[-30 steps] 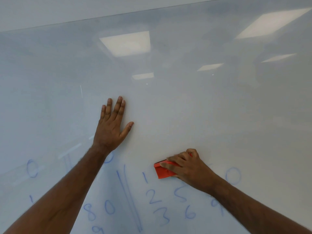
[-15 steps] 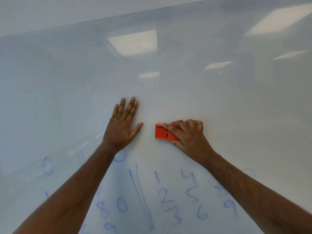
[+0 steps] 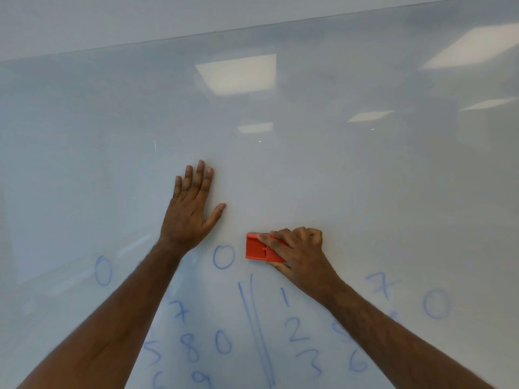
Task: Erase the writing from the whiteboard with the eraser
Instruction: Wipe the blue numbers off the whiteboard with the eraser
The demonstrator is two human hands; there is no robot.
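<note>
The eraser (image 3: 259, 247) sits flat against the whiteboard (image 3: 351, 178), just left of the right hand (image 3: 297, 252), whose curled fingers and thumb grip its right part; the forefinger lies along its top edge and the thumb underneath. Its left end sticks out bare, just right of a blue "0" (image 3: 223, 256). The left hand (image 3: 191, 211) lies well apart to the left and a little farther up, palm flat on the board, fingers straight and together, thumb spread toward the eraser.

The board is glossy and pale, filling nearly the whole view, with its top edge running slantwise across the far part and a plain wall (image 3: 112, 18) above it. Ceiling lights (image 3: 238, 74) are mirrored in its surface. The far part is bare; the near part carries blue digits (image 3: 296, 332) in columns, split by a double line (image 3: 259, 332) that runs below the eraser. Some digits are hidden by the forearms.

The eraser is a red-orange rectangular block with a small notch at the middle of its back.
</note>
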